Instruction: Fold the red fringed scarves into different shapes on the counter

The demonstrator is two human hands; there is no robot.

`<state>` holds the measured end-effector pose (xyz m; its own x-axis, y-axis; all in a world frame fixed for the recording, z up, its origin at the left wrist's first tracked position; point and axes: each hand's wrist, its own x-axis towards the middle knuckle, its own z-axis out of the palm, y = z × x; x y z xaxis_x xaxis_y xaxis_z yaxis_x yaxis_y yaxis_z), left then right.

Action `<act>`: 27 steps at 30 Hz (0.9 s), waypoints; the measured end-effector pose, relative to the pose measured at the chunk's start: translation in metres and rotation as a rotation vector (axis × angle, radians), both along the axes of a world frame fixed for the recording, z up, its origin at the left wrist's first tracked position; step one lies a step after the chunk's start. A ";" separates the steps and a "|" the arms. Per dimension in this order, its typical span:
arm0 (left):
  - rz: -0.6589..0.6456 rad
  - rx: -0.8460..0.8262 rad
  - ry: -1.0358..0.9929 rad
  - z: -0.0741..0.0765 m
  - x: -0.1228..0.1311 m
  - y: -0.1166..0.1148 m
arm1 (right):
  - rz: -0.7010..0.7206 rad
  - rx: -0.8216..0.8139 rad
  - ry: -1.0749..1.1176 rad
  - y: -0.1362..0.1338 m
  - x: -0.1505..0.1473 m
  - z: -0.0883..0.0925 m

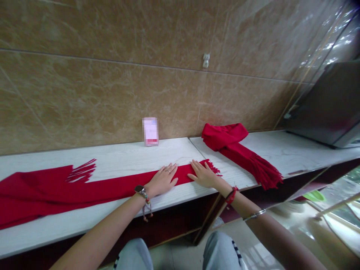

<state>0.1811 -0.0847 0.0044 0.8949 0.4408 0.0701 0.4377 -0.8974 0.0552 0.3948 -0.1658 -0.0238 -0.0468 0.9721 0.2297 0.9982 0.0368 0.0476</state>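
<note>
A white ornament (206,60) is on the brown wall (112,93), a dark box (332,101) standing farther right.

A tiled wall (112,86) and wood-grain counter (174,150) suggest a home.

The left edge crops the long red scarf (36,191), the right edge a gray box (329,103); a pink rectangle (151,131) (pixelated) is unreadable.

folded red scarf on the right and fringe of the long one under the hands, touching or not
Apart: in the head view, a strip of white tabletop shows between the folded scarf and the fringe of the long scarf.
</note>
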 end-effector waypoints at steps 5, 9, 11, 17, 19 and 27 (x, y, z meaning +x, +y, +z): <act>-0.003 0.006 0.004 -0.001 0.001 0.001 | -0.137 -0.087 0.018 -0.004 0.016 0.010; 0.009 0.008 -0.024 -0.003 0.002 0.000 | -0.026 0.021 0.016 0.002 -0.005 0.018; 0.044 0.020 -0.063 -0.003 0.001 -0.001 | 0.062 0.032 0.033 0.008 -0.024 0.018; 0.174 0.010 -0.037 -0.001 -0.021 -0.003 | 0.097 0.007 0.031 0.015 -0.043 0.006; 0.162 0.001 -0.019 0.000 -0.027 -0.003 | 0.090 0.011 0.043 0.014 -0.039 0.003; 0.136 -0.063 0.006 0.003 -0.037 0.001 | 0.113 0.061 0.026 0.020 -0.025 -0.008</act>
